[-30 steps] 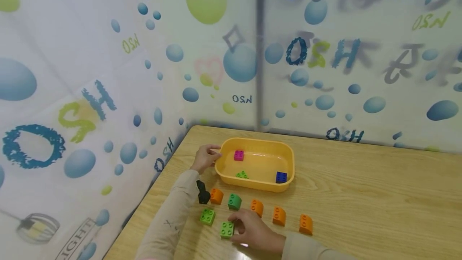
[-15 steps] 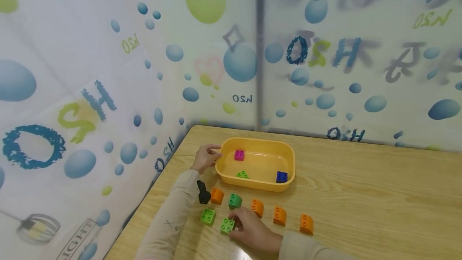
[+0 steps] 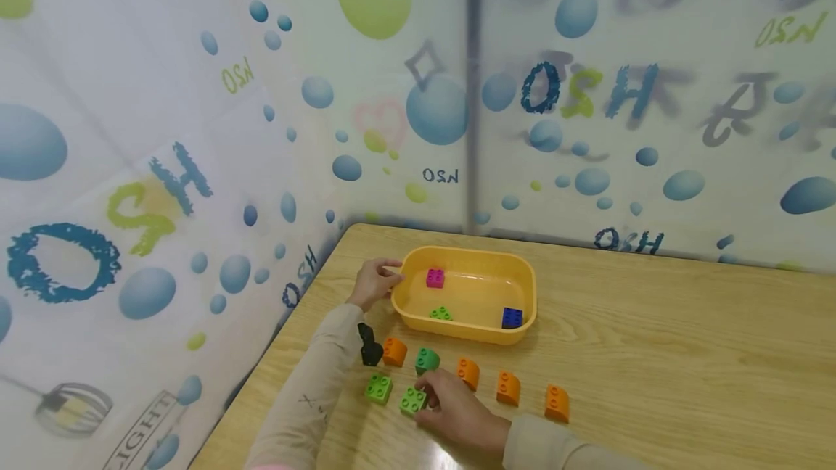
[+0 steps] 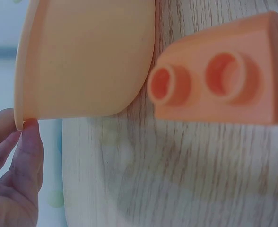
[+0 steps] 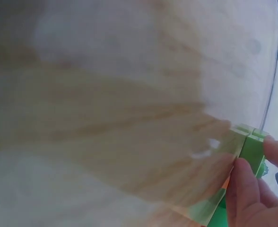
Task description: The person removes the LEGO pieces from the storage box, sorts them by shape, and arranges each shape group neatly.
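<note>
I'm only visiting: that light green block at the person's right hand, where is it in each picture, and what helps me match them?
Head: the light green block is at the bottom, near the middle from side to side, beside the fingertips.
Left wrist: not in it; an orange block and the tray are.
Right wrist: lower right, between finger and thumb.
Shared landmark, head and right wrist: the right hand pinching it.

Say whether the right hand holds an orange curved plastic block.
No, the right hand pinches a light-green square studded plastic block.
</note>
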{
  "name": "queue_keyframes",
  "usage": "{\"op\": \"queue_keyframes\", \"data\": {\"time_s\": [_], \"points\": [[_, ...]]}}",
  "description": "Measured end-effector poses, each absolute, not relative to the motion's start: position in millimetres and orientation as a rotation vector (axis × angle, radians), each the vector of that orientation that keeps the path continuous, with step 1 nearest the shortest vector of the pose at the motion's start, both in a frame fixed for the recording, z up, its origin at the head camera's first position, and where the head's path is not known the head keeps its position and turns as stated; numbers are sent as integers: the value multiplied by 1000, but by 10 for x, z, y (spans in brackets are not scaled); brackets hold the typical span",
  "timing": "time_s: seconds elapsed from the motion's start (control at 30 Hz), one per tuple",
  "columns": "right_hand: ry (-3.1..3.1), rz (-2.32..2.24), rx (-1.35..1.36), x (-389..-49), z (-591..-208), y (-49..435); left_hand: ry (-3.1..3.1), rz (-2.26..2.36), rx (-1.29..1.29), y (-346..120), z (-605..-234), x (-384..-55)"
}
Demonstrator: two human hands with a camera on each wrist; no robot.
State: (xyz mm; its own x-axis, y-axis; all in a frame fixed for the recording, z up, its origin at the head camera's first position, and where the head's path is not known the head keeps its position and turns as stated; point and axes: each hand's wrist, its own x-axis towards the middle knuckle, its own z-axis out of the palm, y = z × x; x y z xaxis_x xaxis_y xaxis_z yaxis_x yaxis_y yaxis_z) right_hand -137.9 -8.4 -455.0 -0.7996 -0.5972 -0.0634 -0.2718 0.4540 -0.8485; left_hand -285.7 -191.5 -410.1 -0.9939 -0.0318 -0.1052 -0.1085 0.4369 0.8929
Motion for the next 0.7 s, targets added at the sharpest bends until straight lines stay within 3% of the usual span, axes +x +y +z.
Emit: {"op": "queue_keyframes", "data": {"time_s": [0.7], "points": [[2329, -1319, -818, -1395, -4575, -61, 2598, 1645, -104, -1914, -4110, -2851]]}}
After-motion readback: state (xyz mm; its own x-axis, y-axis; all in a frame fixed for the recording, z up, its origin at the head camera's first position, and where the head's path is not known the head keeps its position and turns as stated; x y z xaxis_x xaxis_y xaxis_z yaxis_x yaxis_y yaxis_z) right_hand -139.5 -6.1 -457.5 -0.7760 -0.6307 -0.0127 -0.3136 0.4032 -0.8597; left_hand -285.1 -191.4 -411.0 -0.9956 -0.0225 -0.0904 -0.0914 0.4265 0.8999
